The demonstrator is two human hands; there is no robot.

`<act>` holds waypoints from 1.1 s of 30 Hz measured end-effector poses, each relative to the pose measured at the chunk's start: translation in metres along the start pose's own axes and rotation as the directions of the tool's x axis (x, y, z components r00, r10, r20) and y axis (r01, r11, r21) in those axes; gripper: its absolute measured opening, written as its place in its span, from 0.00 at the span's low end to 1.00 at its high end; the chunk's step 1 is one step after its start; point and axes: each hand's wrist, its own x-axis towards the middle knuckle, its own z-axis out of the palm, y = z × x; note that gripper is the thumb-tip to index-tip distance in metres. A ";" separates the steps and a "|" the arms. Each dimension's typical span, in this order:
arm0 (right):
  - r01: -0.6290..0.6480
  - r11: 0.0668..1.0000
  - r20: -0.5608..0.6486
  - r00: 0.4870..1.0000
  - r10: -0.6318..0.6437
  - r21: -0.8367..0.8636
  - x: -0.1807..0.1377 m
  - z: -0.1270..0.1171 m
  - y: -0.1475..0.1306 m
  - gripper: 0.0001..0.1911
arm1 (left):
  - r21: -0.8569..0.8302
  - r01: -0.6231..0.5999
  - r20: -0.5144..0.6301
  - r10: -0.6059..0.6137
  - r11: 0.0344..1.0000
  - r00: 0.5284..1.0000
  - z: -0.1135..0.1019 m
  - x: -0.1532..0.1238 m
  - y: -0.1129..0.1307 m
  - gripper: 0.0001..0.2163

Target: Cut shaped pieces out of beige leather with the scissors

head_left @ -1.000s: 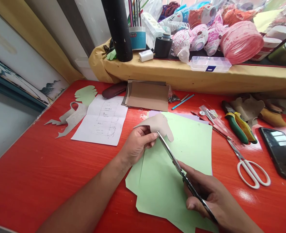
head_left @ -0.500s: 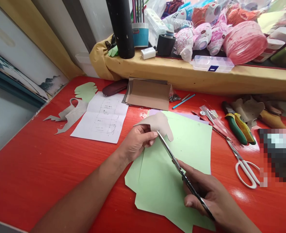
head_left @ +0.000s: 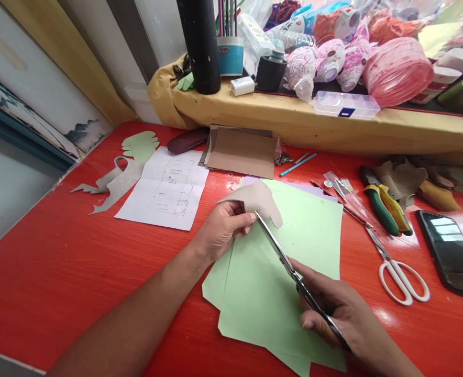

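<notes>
My left hand pinches the edge of a beige piece of leather between thumb and fingers, above the green sheets. In my right hand is a pair of dark-handled metal scissors, its handles wrapped by my fingers. The tips of the blades touch the leather's lower edge, close to my left thumb. Whether the blades are parted is hard to see. Underneath both hands lie light green paper sheets with cut corners.
White-handled scissors, a phone and green-yellow pliers lie to the right. A sheet with drawn outlines and leather scraps are at left. Brown boards lie behind, below a crowded shelf.
The view has shifted very slightly. Both hands, the leather and the scissors hold nearly the same position as before.
</notes>
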 end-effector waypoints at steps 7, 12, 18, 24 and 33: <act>-0.018 1.000 -0.029 0.999 0.018 0.018 0.001 0.000 -0.006 0.39 | 0.004 -0.016 -0.031 0.016 1.000 0.999 0.003 -0.002 -0.002 0.14; -0.029 0.999 -0.019 0.999 0.030 0.025 0.000 0.001 -0.002 0.39 | 0.008 -0.045 -0.042 0.045 0.999 0.998 0.004 -0.003 -0.004 0.14; 0.021 1.000 -0.058 0.998 -0.020 0.010 -0.002 0.005 0.014 0.40 | 0.002 -0.067 -0.066 0.067 0.998 0.996 0.006 -0.004 -0.007 0.14; 0.010 1.000 -0.070 0.997 -0.009 0.018 -0.003 0.007 0.020 0.41 | 0.001 -0.078 -0.063 0.078 0.997 0.995 0.006 -0.006 -0.008 0.13; -0.019 0.998 -0.024 0.999 0.020 0.063 -0.001 0.005 0.003 0.41 | 0.015 -0.052 -0.060 0.053 0.999 0.997 0.005 -0.005 -0.008 0.15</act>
